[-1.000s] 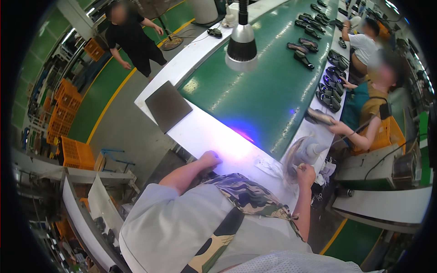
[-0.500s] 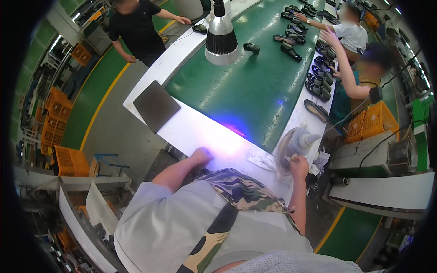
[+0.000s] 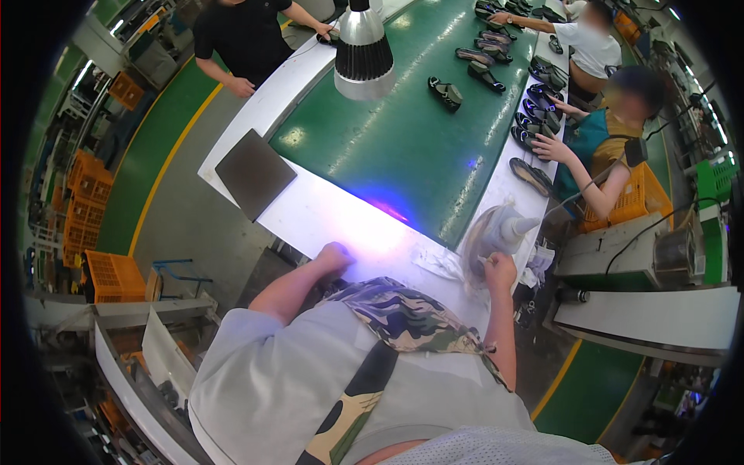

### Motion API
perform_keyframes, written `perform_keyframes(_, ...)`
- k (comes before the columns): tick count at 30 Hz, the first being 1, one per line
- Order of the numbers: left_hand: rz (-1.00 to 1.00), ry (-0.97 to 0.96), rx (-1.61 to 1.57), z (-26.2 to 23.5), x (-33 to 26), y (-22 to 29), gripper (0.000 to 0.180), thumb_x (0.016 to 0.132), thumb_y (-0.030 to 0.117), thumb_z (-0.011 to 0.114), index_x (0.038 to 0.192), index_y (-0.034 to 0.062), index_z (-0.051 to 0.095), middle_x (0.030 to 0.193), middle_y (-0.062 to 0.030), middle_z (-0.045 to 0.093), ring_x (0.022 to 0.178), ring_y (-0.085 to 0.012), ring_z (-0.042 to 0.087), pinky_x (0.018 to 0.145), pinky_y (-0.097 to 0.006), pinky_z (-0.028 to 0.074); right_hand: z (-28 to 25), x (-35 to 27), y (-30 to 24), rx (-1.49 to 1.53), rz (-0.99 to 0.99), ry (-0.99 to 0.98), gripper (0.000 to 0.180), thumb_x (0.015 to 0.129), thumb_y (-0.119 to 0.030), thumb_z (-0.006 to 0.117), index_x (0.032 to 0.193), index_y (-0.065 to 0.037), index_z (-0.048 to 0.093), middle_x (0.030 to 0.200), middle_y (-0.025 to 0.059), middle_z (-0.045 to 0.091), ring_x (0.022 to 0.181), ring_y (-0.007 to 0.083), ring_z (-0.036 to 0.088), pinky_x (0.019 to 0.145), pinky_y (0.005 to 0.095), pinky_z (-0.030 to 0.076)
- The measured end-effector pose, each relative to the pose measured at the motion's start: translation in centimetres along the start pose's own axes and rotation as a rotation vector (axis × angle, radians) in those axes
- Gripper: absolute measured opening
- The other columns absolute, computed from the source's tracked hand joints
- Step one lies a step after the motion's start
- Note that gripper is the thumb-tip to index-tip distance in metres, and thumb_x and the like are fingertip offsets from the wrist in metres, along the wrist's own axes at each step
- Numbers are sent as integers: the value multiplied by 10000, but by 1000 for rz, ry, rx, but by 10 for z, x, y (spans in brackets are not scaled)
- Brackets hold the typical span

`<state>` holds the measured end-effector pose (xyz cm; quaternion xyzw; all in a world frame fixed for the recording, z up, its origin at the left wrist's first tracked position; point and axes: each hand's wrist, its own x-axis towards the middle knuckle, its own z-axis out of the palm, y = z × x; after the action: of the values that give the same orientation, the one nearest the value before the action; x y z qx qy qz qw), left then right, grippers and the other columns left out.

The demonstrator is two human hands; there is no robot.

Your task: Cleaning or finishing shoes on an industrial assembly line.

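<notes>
My left hand is a closed fist at the near edge of the white tabletop, beside a bright patch of light. Whether anything is inside it stays hidden. On the right, my right hand has its fingers pinched together at the rim of a brownish round dish. Something small and pale may be between the fingertips, too small to name. A translucent squeeze bottle with a white nozzle stands in the dish. Left of the dish lies a crumpled white cloth or paper.
A green conveyor belt carries black shoes, the nearest shoe set apart. Above it hangs a lamp. More shoes line the right ledge, where a co-worker sits. A dark square board lies on the left corner.
The lone shoe on the belt has come nearer. The nearest co-worker on the right has lowered a raised arm to the shoes. My hands stay in about the same places.
</notes>
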<state>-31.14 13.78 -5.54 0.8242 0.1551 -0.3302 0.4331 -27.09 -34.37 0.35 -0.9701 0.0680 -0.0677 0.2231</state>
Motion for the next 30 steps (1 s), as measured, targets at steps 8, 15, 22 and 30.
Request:
perform_keyframes(8,0,-7,41,5,15,-10,254,807,232,704,741,-13,686,636,-128,674,529,-204,659,540,-347,551,6,2,0,-140,-2,4,103,736,-173,660,818,-135,710,840,152,621,798,378,617,688,496,489)
perform_keyframes(15,-64,-57,-99,8,25,-17,265,840,236,716,767,-12,656,635,-108,647,483,-187,616,458,-319,524,-10,7,1,51,219,2,157,735,-232,687,807,-93,701,764,132,676,722,323,657,660,428,507)
perform_keyframes(22,-48,-50,-41,12,24,-12,272,843,239,713,737,-3,650,632,-87,639,481,-172,607,460,-305,527,-17,-11,20,307,474,-89,195,721,-253,733,812,-84,699,774,103,701,732,268,675,689,380,520)
perform_keyframes(30,-63,-32,-80,5,21,-9,255,844,227,709,766,-10,657,616,-94,634,472,-172,602,457,-309,514,-1,-14,-4,-109,86,39,126,710,-178,688,814,-126,639,853,87,640,874,309,617,727,488,425)
